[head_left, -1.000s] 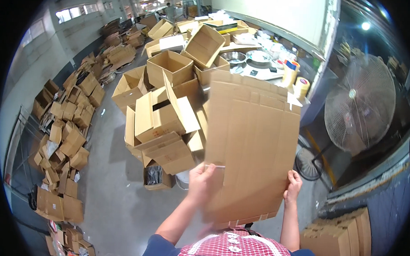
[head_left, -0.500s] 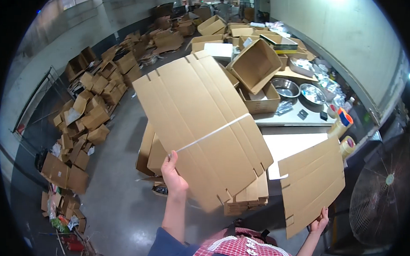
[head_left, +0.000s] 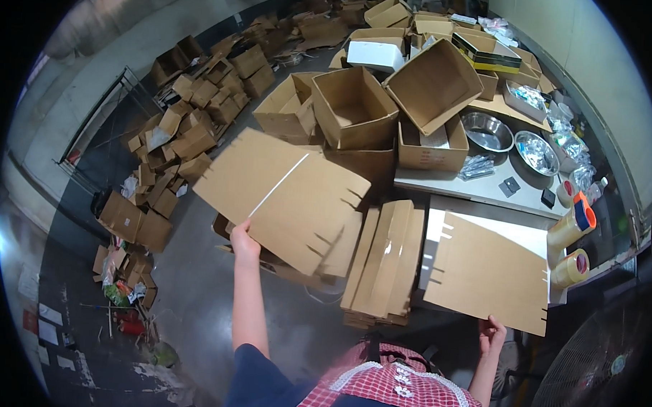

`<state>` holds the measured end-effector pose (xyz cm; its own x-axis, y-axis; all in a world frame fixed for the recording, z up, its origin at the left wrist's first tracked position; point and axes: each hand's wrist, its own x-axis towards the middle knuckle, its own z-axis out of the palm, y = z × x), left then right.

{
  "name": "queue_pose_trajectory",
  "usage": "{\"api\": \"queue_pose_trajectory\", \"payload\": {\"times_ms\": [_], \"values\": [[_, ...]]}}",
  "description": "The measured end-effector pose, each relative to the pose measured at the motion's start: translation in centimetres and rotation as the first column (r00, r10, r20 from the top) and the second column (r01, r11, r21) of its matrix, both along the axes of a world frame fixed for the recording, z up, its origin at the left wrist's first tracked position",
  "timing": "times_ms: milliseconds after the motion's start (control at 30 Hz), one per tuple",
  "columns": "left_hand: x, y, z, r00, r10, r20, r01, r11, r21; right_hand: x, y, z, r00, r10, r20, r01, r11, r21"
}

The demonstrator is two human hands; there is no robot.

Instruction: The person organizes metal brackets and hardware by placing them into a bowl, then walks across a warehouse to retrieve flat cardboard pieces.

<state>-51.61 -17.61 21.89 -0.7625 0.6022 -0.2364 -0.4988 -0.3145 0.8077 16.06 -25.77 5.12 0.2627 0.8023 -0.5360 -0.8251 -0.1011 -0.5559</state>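
My left hand point(head_left: 245, 241) grips the near edge of a large flat cardboard sheet point(head_left: 308, 203), held out to the left. A narrow white strap point(head_left: 280, 182) runs across this sheet, and short slots cut into its right end. On the right, my right hand point(head_left: 491, 335) pinches the near edge of a smaller slotted cardboard sheet point(head_left: 490, 270), over a white surface point(head_left: 434, 236). Between the two sheets rises a stack of folded cardboard point(head_left: 390, 259). Part of each hand's grip is hidden by the board's edge.
Open cardboard boxes point(head_left: 354, 107) crowd the back. The table point(head_left: 442, 180) holds metal bowls point(head_left: 488, 132). Tape rolls point(head_left: 574, 221) stand at the right, above a fan point(head_left: 607, 364). Scrap boxes point(head_left: 199, 134) are heaped along the left.
The strapped sheet has swung down and left, turning flatter. The smaller sheet has turned and now lies lower over the white surface. The view has shifted, showing more of the folded stack.
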Motion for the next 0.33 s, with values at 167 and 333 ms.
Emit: {"api": "queue_pose_trajectory", "payload": {"times_ms": [167,333], "values": [[4.7,-2.0,0.5,0.626,-0.098,-0.774,-0.365,0.840,-0.401,2.5,-0.2,0.0,0.978,0.173,0.118,-0.161,0.981,-0.106],[15.9,-5.9,0.2,-0.417,-0.363,-0.833,-0.558,0.826,-0.081,6.6,-1.2,-2.4,0.967,0.228,0.111,-0.202,0.958,-0.203]]}}
